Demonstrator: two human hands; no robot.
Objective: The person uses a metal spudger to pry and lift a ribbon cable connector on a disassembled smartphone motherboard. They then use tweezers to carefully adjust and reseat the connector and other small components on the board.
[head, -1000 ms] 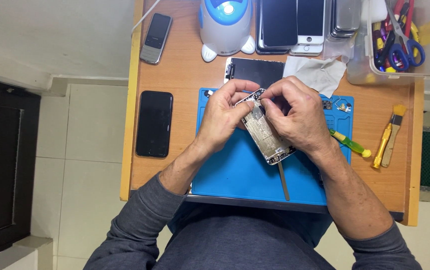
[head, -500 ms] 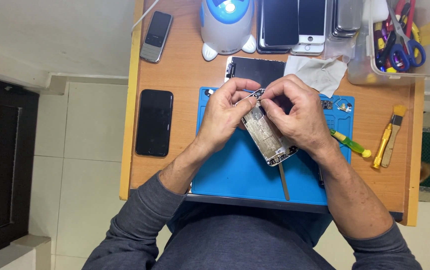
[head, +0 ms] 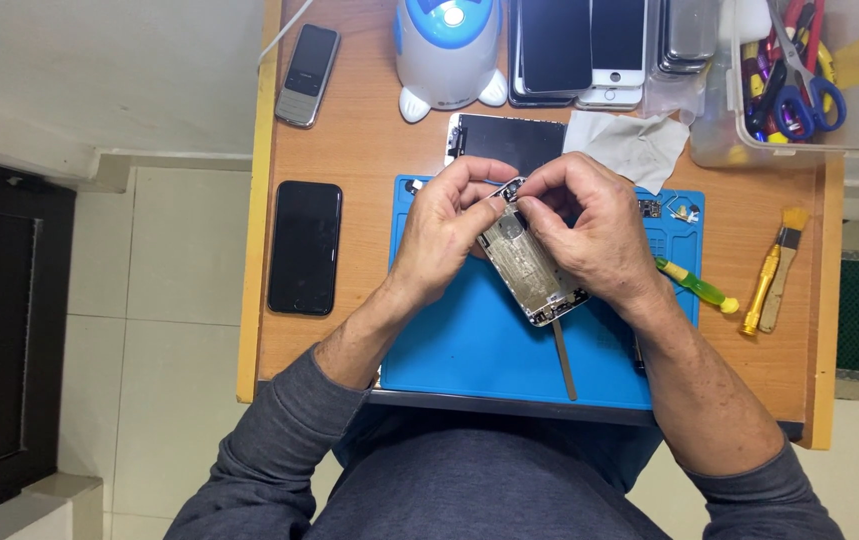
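An opened phone body (head: 529, 265), silver and bare of its screen, is held tilted above the blue work mat (head: 469, 345), pinched at its upper end between the fingers of the left hand (head: 446, 228) and gripped along its right side by the right hand (head: 589, 232). Both hands are closed on it, with the fingertips (head: 539, 188) of the right hand bunched at the top edge, where something small seems to be worked; what exactly is pinched there cannot be told. A slip is judged the chief risk: with the body held off the mat by fingertips alone, a loosened grip could let it drop onto the thin metal pry tool (head: 563, 358) lying just below, or a tiny part could be lost on the mat. The wrists are bent inward and the forearms are brought together from either side. A detached dark screen panel (head: 509, 140) lies just beyond the hands, a green-handled screwdriver (head: 694, 285) is near the right wrist, and a black phone (head: 305, 247) lies well apart to the left on the wooden table (head: 369, 130).
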